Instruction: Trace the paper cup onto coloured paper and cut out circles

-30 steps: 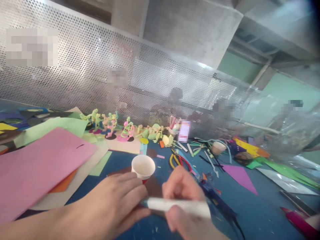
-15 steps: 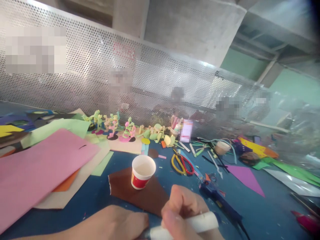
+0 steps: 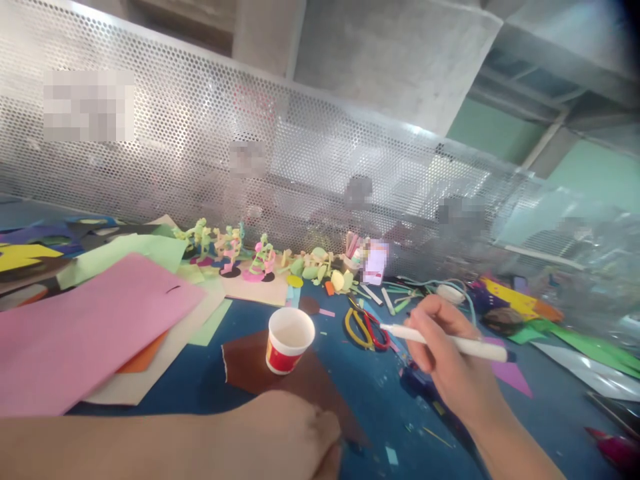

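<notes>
My right hand [image 3: 447,347] is raised over the right-middle of the table, its fingers pinching a white marker pen [image 3: 480,347]. The pen's narrow tip points left, and its dark end points right. At the bottom middle, my left hand [image 3: 295,433] is curled closed above the near edge of a brown sheet [image 3: 245,360]. Its fingertips are turned away, so whatever they hold is hidden. A white paper cup [image 3: 291,340] with a red band stands upright on the brown sheet. Beyond the pen tip lie scissors [image 3: 359,328] with yellow and red handles.
Pink foam sheets [image 3: 100,320] and other coloured sheets overlap at left. Small plant-like figures [image 3: 257,260] line the back, before a perforated metal screen [image 3: 320,167]. A dark blue glue gun [image 3: 417,383] lies partly under my right arm. A purple sheet [image 3: 515,377] is at right.
My right hand has lifted the marker up and to the right, away from my left hand, and the pen's narrow tip now shows. My left hand has shifted slightly right.
</notes>
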A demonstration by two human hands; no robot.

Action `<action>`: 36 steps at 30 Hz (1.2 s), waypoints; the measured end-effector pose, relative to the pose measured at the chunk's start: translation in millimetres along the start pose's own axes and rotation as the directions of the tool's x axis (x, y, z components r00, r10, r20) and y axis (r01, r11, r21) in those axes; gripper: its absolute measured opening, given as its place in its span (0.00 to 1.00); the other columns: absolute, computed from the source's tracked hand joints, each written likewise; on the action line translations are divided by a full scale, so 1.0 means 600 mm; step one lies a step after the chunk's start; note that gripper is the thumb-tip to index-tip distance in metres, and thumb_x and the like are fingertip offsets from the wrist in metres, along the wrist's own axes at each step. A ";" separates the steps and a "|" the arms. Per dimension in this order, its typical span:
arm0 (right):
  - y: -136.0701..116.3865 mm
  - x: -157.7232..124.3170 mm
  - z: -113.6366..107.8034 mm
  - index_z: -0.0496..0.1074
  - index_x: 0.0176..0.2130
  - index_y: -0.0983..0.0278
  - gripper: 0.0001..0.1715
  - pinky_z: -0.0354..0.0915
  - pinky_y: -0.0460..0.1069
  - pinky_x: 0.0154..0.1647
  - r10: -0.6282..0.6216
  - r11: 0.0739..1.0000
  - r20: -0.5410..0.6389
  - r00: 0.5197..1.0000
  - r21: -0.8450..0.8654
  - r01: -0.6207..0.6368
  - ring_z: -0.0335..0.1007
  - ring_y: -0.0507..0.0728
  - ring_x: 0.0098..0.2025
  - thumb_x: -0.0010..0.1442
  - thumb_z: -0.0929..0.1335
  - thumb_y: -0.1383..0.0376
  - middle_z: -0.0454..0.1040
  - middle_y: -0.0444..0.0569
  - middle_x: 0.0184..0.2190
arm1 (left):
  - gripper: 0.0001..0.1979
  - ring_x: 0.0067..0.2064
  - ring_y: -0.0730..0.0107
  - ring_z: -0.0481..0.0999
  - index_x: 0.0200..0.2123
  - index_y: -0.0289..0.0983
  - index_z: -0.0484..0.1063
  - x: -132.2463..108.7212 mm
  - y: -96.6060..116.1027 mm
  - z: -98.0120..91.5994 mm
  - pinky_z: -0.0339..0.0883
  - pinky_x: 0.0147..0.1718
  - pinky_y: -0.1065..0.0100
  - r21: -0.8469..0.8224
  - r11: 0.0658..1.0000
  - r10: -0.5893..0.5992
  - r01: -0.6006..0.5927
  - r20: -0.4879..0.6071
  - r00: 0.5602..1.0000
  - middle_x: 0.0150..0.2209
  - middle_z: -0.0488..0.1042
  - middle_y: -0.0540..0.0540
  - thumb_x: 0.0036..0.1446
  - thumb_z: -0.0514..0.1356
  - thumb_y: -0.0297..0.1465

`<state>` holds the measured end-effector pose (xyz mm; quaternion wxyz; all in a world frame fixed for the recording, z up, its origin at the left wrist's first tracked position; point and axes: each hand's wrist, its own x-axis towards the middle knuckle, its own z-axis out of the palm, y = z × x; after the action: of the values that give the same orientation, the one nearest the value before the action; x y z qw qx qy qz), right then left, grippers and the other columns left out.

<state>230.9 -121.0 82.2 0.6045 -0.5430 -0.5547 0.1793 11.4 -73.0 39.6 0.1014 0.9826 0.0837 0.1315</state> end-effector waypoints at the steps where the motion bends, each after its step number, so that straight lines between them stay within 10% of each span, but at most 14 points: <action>1: 0.001 -0.001 -0.001 0.58 0.23 0.62 0.20 0.49 0.44 0.18 0.001 1.000 0.007 1.000 -0.028 -0.001 0.49 0.47 0.14 0.62 0.64 0.57 0.57 0.35 0.08 | 0.06 0.30 0.61 0.76 0.35 0.39 0.73 0.023 0.004 0.001 0.66 0.26 0.65 0.047 0.999 0.018 -0.019 0.018 1.000 0.29 0.75 0.44 0.55 0.57 0.27; 3: 0.005 0.001 -0.008 0.59 0.23 0.62 0.20 0.48 0.44 0.17 -0.003 0.998 -0.001 1.000 -0.059 0.003 0.49 0.47 0.14 0.61 0.65 0.56 0.57 0.35 0.09 | 0.04 0.26 0.58 0.74 0.32 0.34 0.72 0.071 0.006 -0.002 0.64 0.20 0.63 0.290 0.950 0.079 -0.116 0.137 0.987 0.28 0.74 0.41 0.53 0.58 0.27; 6: 0.018 0.010 -0.020 0.60 0.23 0.62 0.19 0.48 0.45 0.16 0.006 0.999 -0.068 0.998 -0.039 -0.009 0.49 0.47 0.13 0.61 0.65 0.57 0.56 0.35 0.09 | 0.09 0.27 0.59 0.74 0.40 0.30 0.71 0.130 -0.005 -0.025 0.64 0.19 0.65 0.410 0.908 -0.087 0.091 -0.027 0.996 0.29 0.74 0.41 0.54 0.58 0.25; 14: 0.038 0.029 -0.034 0.64 0.24 0.63 0.17 0.49 0.43 0.15 0.052 0.983 -0.153 0.987 0.180 -0.024 0.52 0.48 0.15 0.61 0.62 0.60 0.60 0.39 0.11 | 0.21 0.48 0.57 0.71 0.47 0.34 0.70 0.101 -0.117 -0.109 0.62 0.47 0.59 0.043 0.964 -0.231 0.263 -0.355 0.906 0.44 0.74 0.41 0.62 0.49 0.42; 20: 0.009 -0.029 0.024 0.62 0.30 0.61 0.08 0.56 0.44 0.19 0.019 0.996 0.231 0.973 0.076 -0.037 0.58 0.50 0.18 0.61 0.60 0.63 0.63 0.39 0.14 | 0.27 0.55 0.57 0.66 0.58 0.47 0.61 0.019 -0.157 -0.095 0.60 0.50 0.62 -0.447 0.801 -0.427 0.399 0.040 0.903 0.58 0.65 0.46 0.59 0.48 0.51; 25: 0.002 -0.080 0.110 0.58 0.30 0.61 0.06 0.51 0.42 0.16 -0.041 0.896 0.596 0.802 -0.334 0.293 0.54 0.47 0.17 0.58 0.62 0.68 0.61 0.38 0.19 | 0.38 0.53 0.58 0.69 0.62 0.48 0.50 0.010 -0.148 -0.044 0.63 0.48 0.61 -0.655 0.698 -0.359 0.290 0.031 0.933 0.56 0.66 0.44 0.51 0.61 0.47; 36: 0.046 -0.072 0.177 0.63 0.28 0.62 0.09 0.55 0.47 0.25 -0.419 0.503 0.603 0.679 -0.468 0.726 0.61 0.52 0.22 0.59 0.62 0.71 0.64 0.43 0.20 | 0.38 0.44 0.60 0.74 0.59 0.42 0.54 0.010 -0.157 -0.018 0.67 0.44 0.59 -0.763 0.597 -0.379 0.247 0.003 0.925 0.44 0.73 0.44 0.48 0.63 0.45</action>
<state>135.7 -98.2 16.1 0.2547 -0.4498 -0.8441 -0.1423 1.1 21.0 30.2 0.5125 0.8074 0.2011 0.2121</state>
